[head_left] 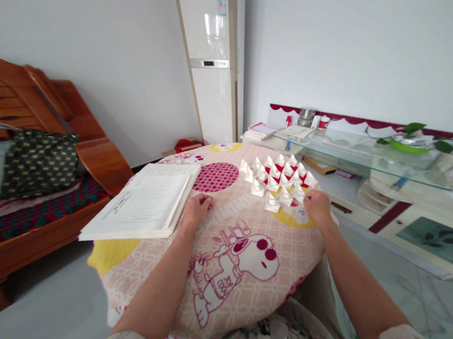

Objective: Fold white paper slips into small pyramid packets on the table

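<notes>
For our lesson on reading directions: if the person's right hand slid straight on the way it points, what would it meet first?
The right hand points at the white folded paper shapes; its fingertips seem to touch the nearest, so those come first.

Head-worn view, forward and down

Folded white paper shapes (278, 183) stand in rows beside a flat paper stack (141, 205).

Stack of white paper sheets (144, 202) on left part of pink cartoon-print quilt (226, 245); cluster of small white folded-paper pieces (278, 180) on right part. Left hand (196, 208) at stack's near right corner; right hand (317, 206) at cluster's near edge.
</notes>
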Tool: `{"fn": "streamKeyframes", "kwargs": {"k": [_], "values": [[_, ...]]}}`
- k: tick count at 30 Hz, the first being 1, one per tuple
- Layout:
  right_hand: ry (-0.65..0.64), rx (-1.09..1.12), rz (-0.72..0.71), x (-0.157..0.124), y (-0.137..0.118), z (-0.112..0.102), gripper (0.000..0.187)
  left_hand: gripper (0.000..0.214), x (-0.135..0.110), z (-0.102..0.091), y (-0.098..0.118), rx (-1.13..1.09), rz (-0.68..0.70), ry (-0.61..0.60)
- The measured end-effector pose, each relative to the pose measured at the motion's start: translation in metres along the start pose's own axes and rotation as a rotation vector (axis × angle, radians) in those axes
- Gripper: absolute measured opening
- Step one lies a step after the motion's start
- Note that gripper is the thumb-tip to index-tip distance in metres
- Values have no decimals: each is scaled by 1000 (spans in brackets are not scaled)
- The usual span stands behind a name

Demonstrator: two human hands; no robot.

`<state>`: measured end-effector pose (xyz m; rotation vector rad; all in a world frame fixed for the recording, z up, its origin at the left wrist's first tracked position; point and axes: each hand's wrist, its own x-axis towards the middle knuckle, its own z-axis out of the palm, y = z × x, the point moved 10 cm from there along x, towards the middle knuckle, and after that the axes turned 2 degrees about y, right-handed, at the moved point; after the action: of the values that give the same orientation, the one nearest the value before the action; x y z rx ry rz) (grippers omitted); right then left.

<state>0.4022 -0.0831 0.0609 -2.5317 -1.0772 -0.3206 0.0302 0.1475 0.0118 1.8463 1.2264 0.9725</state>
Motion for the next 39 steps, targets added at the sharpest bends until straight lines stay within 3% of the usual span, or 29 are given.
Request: {"fn": "streamKeyframes", "kwargs": {"k": [3,6,10,13,19,34,39], "values": [[53,67,-5,-3,-4,-10,26,22,1,0,0,2,19,3],[107,234,-138,-14,-28,-18,26,21,2,1,-2,-13,23,5],[39,465,-326,-33,-67,-11,27,22,2,1,-3,-14,33,2],[-30,491,-329,-41,-78,4,24,22,2,1,-3,-18,40,-1],[-111,487,-313,-43,-81,24,15,21,3,2,-4,-15,35,-7],[-131,504,-383,-45,-95,18,17,18,3,1,-4,-13,25,2],[22,530,-313,-35,-71,-1,28,19,3,2,-4,-6,44,-2]]}}
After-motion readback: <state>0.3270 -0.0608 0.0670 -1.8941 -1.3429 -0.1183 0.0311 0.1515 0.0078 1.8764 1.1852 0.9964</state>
